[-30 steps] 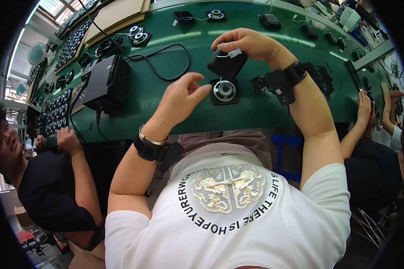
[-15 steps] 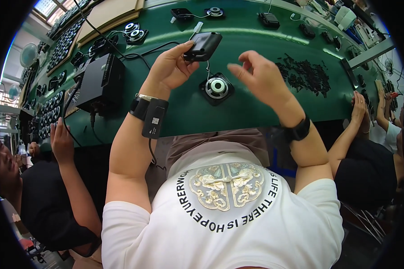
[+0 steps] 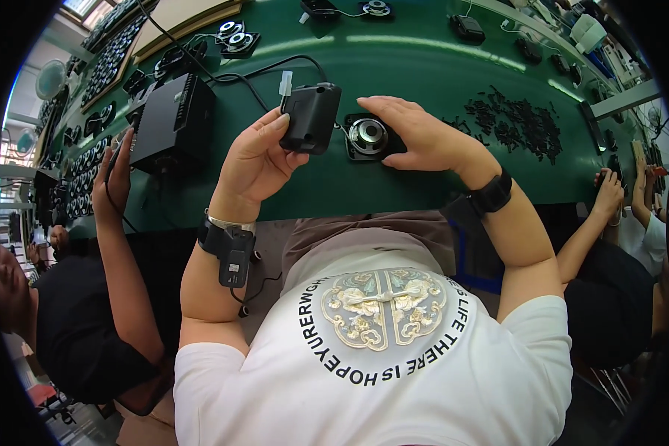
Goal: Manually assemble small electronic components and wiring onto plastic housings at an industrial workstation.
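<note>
Left hand [image 3: 256,160] grips a black box [image 3: 311,117] lifted above the desk's [image 3: 424,67] near edge; its thin wire [image 3: 343,130] could snag. Right hand [image 3: 416,134] rests open over the speaker [image 3: 369,136], may knock it.

black speaker box [image 3: 311,117] | held tilted | round speaker [image 3: 369,136] (silver-centred) on table

Within 1 second the small black box [image 3: 311,117] has passed from the right hand [image 3: 421,136] to the left hand [image 3: 256,160], which was empty and open above the table edge and now grips the box raised over the green table [image 3: 394,186]. The right hand, half a second ago lifted with fingers spread, has dropped onto the round speaker [image 3: 369,136] and rests against it.
</note>
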Motion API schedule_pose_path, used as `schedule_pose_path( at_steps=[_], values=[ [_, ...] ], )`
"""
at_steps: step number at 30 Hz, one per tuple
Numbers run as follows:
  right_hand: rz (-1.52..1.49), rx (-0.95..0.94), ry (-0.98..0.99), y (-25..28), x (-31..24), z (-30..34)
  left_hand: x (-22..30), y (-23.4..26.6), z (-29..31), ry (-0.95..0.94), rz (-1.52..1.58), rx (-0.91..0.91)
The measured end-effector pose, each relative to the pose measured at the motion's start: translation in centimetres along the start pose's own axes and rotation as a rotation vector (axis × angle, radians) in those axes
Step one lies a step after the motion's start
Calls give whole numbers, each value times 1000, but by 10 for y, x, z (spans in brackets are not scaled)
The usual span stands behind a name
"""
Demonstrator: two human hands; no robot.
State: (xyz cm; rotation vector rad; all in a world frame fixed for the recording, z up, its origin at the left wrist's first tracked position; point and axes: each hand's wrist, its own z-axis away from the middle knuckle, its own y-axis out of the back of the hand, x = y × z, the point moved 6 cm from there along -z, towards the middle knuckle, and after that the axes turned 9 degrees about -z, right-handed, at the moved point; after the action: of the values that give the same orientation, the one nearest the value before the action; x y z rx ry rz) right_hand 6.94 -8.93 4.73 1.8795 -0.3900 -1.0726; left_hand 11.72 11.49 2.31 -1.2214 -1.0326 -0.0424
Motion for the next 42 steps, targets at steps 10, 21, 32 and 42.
schedule_pose_path(
  at_steps=[10,21,32,42],
  values=[
    [129,243,43,45,-69,-48,3,-24,-13,-194,-222,192],
    [196,144,-10,53,-55,-47,16,-33,-25,-266,-1068,365],
    [108,211,-97,19,-13,-28,36,-28,-47,-574,-849,290],
    [24,278,-200,6,-3,-7,2,-12,-58,-329,-1448,170]
  ],
)
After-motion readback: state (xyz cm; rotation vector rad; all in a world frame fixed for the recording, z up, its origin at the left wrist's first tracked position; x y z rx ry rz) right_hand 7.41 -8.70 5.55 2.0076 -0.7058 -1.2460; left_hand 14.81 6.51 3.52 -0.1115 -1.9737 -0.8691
